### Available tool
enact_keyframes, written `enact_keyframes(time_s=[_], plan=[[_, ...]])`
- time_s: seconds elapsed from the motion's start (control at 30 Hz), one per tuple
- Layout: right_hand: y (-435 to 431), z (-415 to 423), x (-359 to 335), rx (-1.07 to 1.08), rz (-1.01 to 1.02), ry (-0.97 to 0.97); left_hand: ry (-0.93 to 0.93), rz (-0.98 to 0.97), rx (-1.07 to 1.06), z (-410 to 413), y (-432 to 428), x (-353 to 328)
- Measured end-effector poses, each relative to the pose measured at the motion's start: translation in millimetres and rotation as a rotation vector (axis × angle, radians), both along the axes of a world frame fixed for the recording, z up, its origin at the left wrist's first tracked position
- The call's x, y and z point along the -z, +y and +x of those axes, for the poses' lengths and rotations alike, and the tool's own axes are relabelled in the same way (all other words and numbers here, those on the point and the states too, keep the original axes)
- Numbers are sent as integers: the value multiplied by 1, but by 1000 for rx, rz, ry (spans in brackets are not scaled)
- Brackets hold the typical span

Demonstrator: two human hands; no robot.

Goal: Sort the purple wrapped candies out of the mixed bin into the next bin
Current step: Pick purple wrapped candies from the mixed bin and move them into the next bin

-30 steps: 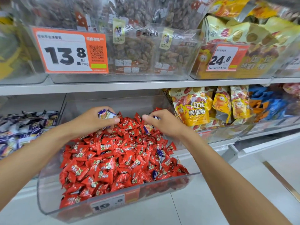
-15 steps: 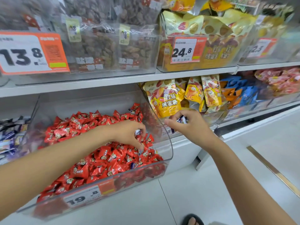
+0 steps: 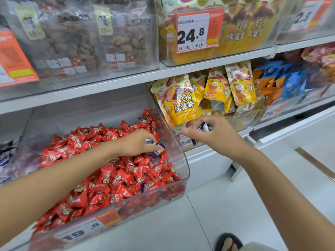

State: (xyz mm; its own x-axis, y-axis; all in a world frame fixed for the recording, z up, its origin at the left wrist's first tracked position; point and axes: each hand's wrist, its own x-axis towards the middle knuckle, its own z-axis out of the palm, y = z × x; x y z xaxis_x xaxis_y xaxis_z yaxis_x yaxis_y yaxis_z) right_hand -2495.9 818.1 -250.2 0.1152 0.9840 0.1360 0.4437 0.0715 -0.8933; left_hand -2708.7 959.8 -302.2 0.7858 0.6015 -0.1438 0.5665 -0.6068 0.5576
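Bright, even store light from overhead, no hard shadows; only soft shade under the shelf (image 3: 163, 73). Motion blur across the frame, esp. at the left orange tag (image 3: 14, 58) and the price label (image 3: 81, 232) on the clear bin (image 3: 184, 165). White glare streaks on the plastic bin fronts up top. Wide-angle bend: shelf edges tilt and curve twd the corners. Red candies (image 3: 112, 174) fairly sharp mid-frame; far right blue packs (image 3: 290, 82) soft.

purple bin (image 3: 5, 160): cut off left | price tag (image 3: 79, 232): blurred
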Motion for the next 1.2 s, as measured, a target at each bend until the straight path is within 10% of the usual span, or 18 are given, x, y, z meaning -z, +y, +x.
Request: enact_keyframes(time_s=[0.53, 0.97, 1.2], plan=[[1, -14, 2, -24, -50, 3, -97, -582, -135, -42, -36, -35], [2, -20, 4, -37, -117, -47, 423, -243, 356, -16, -28, -7], [0, -22, 0, -18, -114, -38, 122, -385, 100, -28, -15, -16]])
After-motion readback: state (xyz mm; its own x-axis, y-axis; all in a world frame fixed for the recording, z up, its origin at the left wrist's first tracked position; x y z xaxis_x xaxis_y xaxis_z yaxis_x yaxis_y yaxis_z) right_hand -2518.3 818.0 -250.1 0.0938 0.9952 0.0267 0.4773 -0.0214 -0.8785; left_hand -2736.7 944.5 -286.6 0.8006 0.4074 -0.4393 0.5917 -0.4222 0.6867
